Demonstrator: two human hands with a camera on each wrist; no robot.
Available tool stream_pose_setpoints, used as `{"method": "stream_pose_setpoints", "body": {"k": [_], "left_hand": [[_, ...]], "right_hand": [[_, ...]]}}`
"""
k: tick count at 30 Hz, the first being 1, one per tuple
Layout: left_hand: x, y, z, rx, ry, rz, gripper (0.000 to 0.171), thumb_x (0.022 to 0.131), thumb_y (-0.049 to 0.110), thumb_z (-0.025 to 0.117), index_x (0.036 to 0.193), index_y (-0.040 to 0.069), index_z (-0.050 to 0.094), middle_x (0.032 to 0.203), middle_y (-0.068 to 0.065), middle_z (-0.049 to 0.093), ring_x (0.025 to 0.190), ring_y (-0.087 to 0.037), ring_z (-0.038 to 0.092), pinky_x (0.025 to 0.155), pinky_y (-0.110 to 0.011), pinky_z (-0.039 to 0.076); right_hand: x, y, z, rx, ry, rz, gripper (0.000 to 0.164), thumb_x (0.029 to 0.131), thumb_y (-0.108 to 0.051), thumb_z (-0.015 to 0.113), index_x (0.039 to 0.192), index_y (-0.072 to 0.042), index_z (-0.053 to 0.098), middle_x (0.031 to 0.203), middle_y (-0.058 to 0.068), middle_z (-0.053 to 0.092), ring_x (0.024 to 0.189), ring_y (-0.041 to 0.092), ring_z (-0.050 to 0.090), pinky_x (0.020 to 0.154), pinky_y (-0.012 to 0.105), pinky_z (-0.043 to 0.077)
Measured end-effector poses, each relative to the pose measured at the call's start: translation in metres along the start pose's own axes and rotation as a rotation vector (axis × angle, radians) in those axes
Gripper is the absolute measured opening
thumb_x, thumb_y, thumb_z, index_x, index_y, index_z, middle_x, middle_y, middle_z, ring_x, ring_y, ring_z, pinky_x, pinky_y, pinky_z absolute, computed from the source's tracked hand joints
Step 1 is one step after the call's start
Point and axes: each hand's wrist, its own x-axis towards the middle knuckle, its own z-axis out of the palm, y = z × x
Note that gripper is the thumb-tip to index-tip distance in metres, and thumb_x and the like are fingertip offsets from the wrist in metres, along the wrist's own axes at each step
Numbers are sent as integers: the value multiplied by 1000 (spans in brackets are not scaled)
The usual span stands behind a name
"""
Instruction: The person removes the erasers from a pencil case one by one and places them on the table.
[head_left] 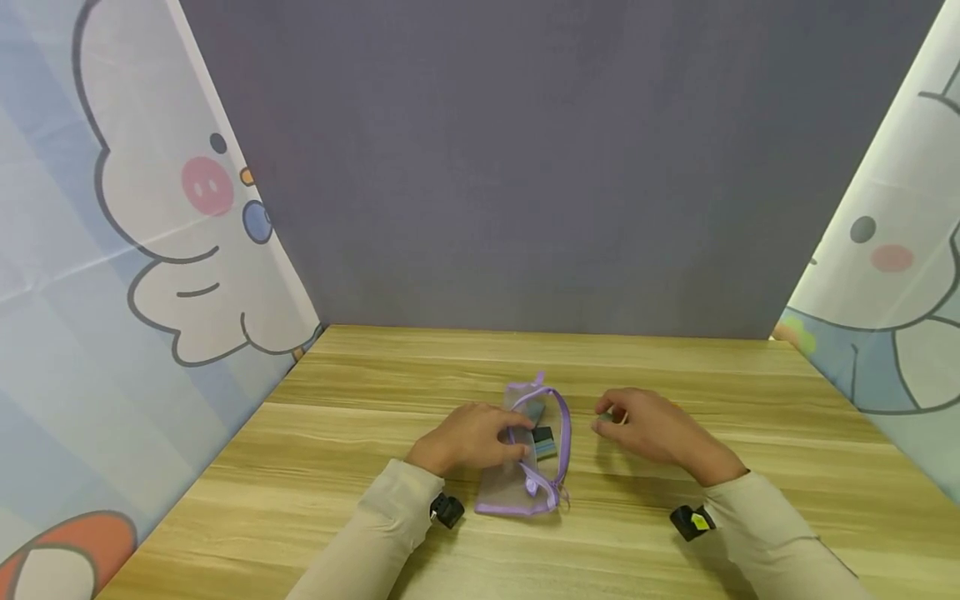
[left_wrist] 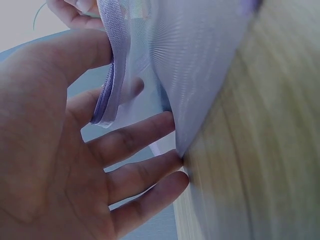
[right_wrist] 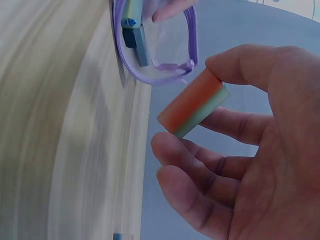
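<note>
A translucent mesh zip pouch (head_left: pixel 501 490) with purple trim lies on the table, its zipped mouth held apart in a loop toward the right. My left hand (head_left: pixel 480 435) holds the near side of that mouth, thumb and index finger at the purple zipper edge (left_wrist: pixel 107 100), the other fingers spread along the mesh. Inside are several small blocks (head_left: pixel 545 448), dark, blue and greyish. To the right of the pouch, my right hand (head_left: pixel 652 425) pinches an eraser-like block (right_wrist: pixel 194 104), orange on one face and pale green on another, between thumb and fingers, above the table.
The wood-grain table (head_left: pixel 337 375) meets a grey panel (head_left: pixel 525 167) at the back. Cartoon-printed cloth (head_left: pixel 150 250) hangs on both sides. At the bottom of the right wrist view a small blue-ended object (right_wrist: pixel 118 236) shows on the table.
</note>
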Motion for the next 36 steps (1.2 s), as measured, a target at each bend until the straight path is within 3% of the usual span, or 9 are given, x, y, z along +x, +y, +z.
{"method": "stream_pose_setpoints", "body": {"k": [22,29,36], "left_hand": [[-2,2,-2,-18,0,-1,42,93,45,66,130,27,69,90,14,66,70,-4,53,72,-27,46],[-1,3,-2,-14,-9,-9,42,92,45,66,130,27,69,77,15,60,66,-6,51,67,-26,43],[-1,4,-2,-19,-4,-16,42,93,46,66,130,26,69,76,16,60,65,-5,52,66,-26,43]], "right_hand": [[-6,16,-12,8,-13,59,36,99,-42,62,116,-11,68,101,4,67,86,16,63,71,40,51],[-8,23,-20,17,-14,74,35,99,-42,62,114,-11,68,100,3,68,85,16,63,71,40,51],[-11,28,-26,13,-6,86,34,99,-42,62,112,-11,67,100,3,68,84,15,62,69,38,50]]}}
